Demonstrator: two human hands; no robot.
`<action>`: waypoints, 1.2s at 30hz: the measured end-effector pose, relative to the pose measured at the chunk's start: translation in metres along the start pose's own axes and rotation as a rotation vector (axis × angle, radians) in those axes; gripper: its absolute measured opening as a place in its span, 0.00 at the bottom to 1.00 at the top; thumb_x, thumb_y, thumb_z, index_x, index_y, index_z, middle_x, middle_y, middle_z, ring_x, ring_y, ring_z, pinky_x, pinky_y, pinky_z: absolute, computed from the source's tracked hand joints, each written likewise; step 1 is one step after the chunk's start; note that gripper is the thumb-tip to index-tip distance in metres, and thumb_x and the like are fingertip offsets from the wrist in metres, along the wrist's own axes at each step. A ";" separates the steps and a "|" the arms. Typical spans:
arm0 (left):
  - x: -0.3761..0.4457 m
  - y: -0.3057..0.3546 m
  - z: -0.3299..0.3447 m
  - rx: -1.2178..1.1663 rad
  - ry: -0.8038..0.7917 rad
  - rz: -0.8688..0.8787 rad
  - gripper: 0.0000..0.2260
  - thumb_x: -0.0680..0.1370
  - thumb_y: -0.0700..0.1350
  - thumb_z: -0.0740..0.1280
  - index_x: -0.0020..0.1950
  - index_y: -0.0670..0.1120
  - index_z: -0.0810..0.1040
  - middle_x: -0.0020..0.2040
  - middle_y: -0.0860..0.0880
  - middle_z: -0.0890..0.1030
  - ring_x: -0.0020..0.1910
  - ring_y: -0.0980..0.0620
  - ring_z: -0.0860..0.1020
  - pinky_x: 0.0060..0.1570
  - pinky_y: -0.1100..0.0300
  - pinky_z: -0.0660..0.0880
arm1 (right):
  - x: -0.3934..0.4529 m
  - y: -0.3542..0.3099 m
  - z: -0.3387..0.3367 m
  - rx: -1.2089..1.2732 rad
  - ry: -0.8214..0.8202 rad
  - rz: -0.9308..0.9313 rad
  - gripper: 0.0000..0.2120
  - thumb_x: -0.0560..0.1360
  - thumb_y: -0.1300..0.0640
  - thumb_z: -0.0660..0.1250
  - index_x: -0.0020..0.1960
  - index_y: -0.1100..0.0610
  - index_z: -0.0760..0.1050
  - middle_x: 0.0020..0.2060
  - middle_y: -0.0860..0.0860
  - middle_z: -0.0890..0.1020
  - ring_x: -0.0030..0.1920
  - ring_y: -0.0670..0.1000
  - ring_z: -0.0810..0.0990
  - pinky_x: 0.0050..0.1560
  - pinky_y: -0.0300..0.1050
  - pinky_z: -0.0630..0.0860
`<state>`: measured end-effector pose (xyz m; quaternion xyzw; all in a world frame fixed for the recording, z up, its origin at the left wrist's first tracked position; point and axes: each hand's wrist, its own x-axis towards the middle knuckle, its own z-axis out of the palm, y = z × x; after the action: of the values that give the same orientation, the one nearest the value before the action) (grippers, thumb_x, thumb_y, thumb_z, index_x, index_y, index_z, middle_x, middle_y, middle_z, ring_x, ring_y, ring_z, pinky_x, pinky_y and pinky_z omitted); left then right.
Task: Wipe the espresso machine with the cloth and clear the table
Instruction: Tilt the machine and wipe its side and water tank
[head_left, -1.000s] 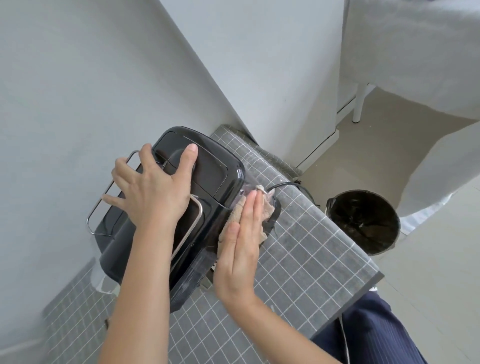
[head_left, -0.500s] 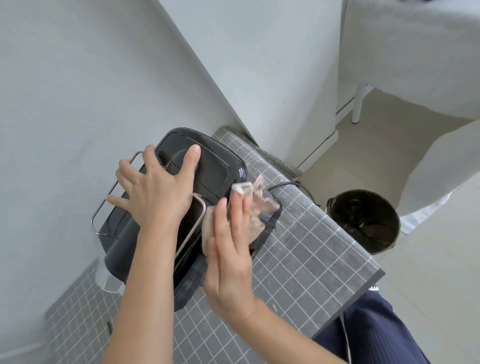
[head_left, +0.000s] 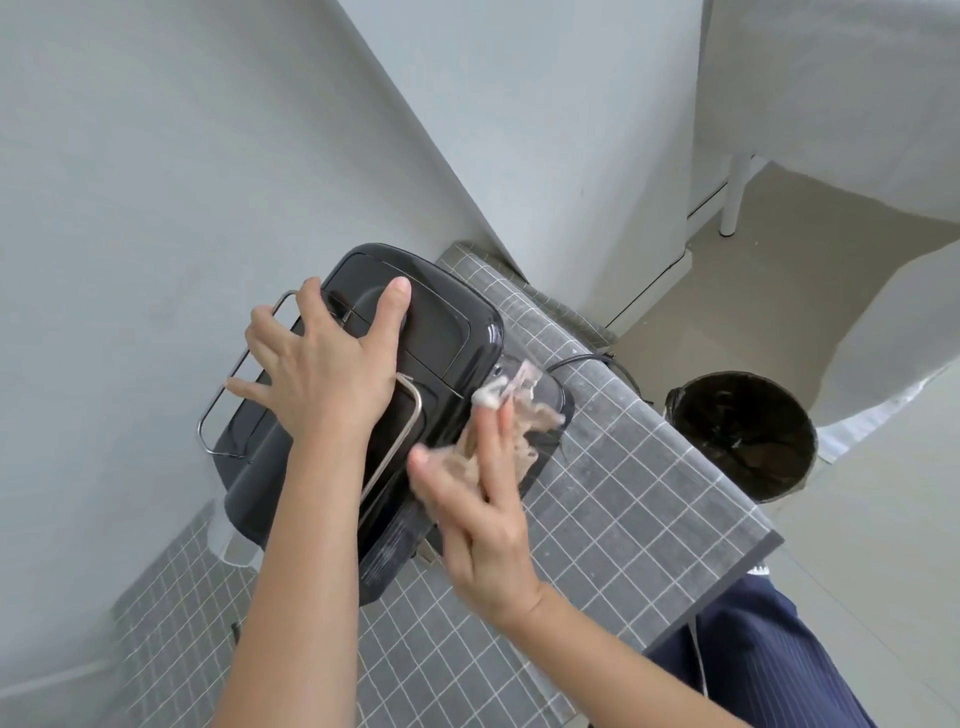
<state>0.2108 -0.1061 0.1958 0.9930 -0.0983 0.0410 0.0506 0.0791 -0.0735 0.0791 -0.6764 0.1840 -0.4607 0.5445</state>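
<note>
A glossy black espresso machine (head_left: 447, 332) stands on a table covered by a grey checked cloth (head_left: 623, 499), close to the wall. My left hand (head_left: 322, 374) lies flat on the machine's top with fingers spread, over a wire rail. My right hand (head_left: 483, 499) presses a beige wiping cloth (head_left: 524, 415) against the machine's right side; the cloth is blurred by motion and bunched under my fingers. Most of the machine's front is hidden below my forearms.
A black bin (head_left: 743, 436) stands on the floor right of the table. A black power cord (head_left: 587, 361) runs off the table's far edge. White-draped furniture (head_left: 831, 104) stands at the back right. The table's right edge (head_left: 737, 577) is near my leg.
My right hand with the cloth has slid up and back along the machine's right side, the cloth now bunched and blurred. My left hand has stayed on top of the machine.
</note>
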 end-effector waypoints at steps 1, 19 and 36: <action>0.000 0.000 0.000 -0.001 -0.003 0.000 0.41 0.68 0.78 0.49 0.74 0.55 0.60 0.75 0.40 0.56 0.77 0.44 0.50 0.69 0.30 0.42 | 0.014 0.003 -0.002 0.010 0.062 0.082 0.17 0.82 0.63 0.58 0.70 0.57 0.70 0.77 0.62 0.55 0.77 0.67 0.49 0.77 0.58 0.49; -0.001 -0.002 0.002 0.010 0.019 0.010 0.42 0.68 0.78 0.47 0.74 0.53 0.62 0.74 0.39 0.58 0.77 0.44 0.51 0.68 0.29 0.42 | -0.060 0.054 -0.036 -0.009 -0.202 0.984 0.16 0.81 0.53 0.62 0.66 0.56 0.75 0.56 0.46 0.81 0.59 0.45 0.79 0.64 0.44 0.75; 0.000 -0.002 0.001 0.018 0.019 0.022 0.41 0.68 0.78 0.48 0.73 0.54 0.62 0.74 0.41 0.59 0.76 0.44 0.53 0.68 0.30 0.43 | 0.067 0.094 -0.137 0.018 -0.360 0.814 0.04 0.78 0.62 0.56 0.49 0.63 0.67 0.41 0.53 0.86 0.49 0.50 0.85 0.56 0.56 0.78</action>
<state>0.2118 -0.1041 0.1943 0.9919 -0.1082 0.0516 0.0423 0.0239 -0.2336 0.0197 -0.6133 0.3336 -0.0852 0.7109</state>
